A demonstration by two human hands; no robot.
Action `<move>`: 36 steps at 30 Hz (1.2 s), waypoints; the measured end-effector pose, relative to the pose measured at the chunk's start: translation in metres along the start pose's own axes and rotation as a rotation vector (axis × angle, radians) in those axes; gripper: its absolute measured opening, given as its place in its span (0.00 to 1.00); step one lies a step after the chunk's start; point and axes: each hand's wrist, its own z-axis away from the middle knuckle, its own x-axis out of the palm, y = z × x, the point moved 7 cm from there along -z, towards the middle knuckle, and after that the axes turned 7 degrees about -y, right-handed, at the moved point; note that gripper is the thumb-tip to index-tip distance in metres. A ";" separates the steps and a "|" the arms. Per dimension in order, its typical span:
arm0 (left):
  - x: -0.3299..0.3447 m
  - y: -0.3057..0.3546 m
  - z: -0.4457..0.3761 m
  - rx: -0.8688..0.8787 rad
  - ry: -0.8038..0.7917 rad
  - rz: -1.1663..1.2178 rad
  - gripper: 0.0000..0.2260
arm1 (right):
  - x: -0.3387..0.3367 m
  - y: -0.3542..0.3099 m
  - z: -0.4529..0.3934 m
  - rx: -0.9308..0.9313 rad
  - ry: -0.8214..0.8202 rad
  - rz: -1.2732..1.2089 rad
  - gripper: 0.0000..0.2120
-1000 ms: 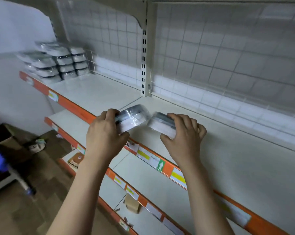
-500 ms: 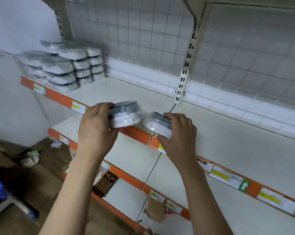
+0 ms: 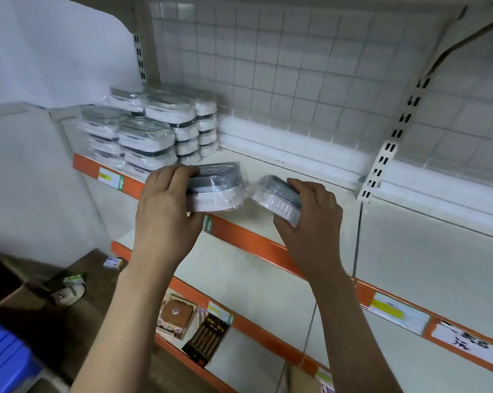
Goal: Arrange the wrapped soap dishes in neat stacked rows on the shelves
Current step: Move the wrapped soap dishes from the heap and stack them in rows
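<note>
The left hand [image 3: 166,205] curls round one end of a rounded soap dish with a grey lid and white base, sealed in crinkled clear plastic wrap [image 3: 215,187], its fingers over the top and thumb beneath, holding it roughly level over the front edge of the cream metal shelf with an orange price strip [image 3: 268,171]. The right hand [image 3: 310,219] grips a second wrapped grey-and-white soap dish [image 3: 278,198] the same way, tilted so that its ribbed white underside faces outward; the two dishes sit just beside each other, their wraps nearly touching. At the left end of the shelf, against the white wire-grid back panel [image 3: 296,80], stands the stacked block of wrapped soap dishes [image 3: 151,129], several high and in rows running from the front edge to the back. The glossy film blurs their outlines. On a lower shelf near its front edge lie a brown square packet [image 3: 177,314] and a dark flat box of thin sticks [image 3: 207,338]. A blue ribbed plastic crate [image 3: 4,361] sits at the bottom left corner on the floor.
</note>
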 end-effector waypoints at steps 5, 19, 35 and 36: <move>-0.014 -0.061 -0.045 -0.014 0.029 -0.033 0.22 | 0.057 -0.037 -0.053 -0.030 0.039 -0.066 0.25; -0.014 -0.149 -0.154 0.165 0.111 0.071 0.22 | 0.133 -0.081 -0.152 -0.050 0.108 0.024 0.28; 0.182 -0.111 -0.180 0.357 -0.263 0.197 0.27 | 0.142 0.043 -0.113 0.322 0.011 0.434 0.25; 0.193 -0.113 -0.182 0.356 -0.285 0.185 0.27 | 0.148 0.049 -0.114 0.323 -0.001 0.446 0.25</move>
